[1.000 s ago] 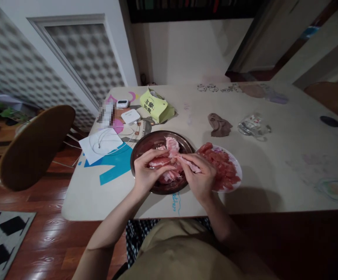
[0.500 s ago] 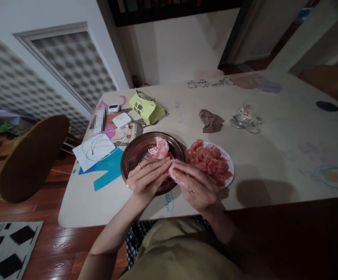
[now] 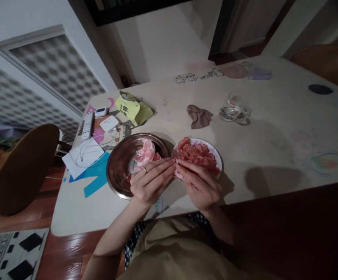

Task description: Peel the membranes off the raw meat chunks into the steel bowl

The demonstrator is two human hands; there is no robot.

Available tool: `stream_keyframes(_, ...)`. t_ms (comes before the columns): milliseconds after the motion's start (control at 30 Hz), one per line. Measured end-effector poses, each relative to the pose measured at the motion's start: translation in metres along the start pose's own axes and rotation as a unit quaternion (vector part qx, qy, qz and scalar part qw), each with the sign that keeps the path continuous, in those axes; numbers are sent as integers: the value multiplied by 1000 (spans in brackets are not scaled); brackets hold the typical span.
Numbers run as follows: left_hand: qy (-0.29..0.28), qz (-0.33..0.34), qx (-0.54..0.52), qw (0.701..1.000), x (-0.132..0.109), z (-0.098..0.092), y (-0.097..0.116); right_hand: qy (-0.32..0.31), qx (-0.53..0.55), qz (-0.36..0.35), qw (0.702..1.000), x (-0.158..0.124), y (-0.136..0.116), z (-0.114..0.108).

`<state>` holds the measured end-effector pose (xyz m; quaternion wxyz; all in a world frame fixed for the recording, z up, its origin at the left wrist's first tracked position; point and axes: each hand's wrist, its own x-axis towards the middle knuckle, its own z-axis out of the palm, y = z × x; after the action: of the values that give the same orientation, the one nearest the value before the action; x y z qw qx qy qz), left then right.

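Note:
My two hands meet above the gap between a metal bowl [image 3: 112, 179] and a white plate [image 3: 219, 158]. Fingers of my left hand [image 3: 150, 182], one wearing a ring, are pinched at their tips. My right hand [image 3: 201, 187] has its fingers curled around a pale pink piece of raw meat [image 3: 181, 178], mostly hidden by the fingers. Both sets of fingertips touch at the meat. Inside the bowl lies a larger pink-and-white chunk of fatty meat [image 3: 145, 151], partly behind my left hand. Small red meat pieces [image 3: 196, 152] are heaped on the plate.
Behind the plate are a crumpled brown cloth [image 3: 198, 116] and a clear glass cup [image 3: 235, 109]. A yellow-green packet [image 3: 134, 109], a remote control [image 3: 87, 125], a white device [image 3: 110, 123] and a cable on white paper [image 3: 83, 157] lie to the left.
The view has shifted, so the table items sit further left in it. My hands have moved rightward relative to the bowl, toward the plate, still together at the meat piece.

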<state>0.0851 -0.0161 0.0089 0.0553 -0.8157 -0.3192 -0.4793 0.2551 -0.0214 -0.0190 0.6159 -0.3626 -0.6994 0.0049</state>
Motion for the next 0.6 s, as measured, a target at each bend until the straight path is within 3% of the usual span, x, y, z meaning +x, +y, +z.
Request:
stream_keyframes(300, -40, 27, 9, 999, 8, 25, 14, 4, -18, 32, 999, 2, 18, -32)
stream_keyframes(467, -92, 16, 3, 996, 3, 27, 17, -2, -1, 63, 998, 2, 26, -42)
stream_keyframes(600, -99, -9, -1, 995, 2, 27, 20, -5, 50, 56, 997, 1, 29, -43)
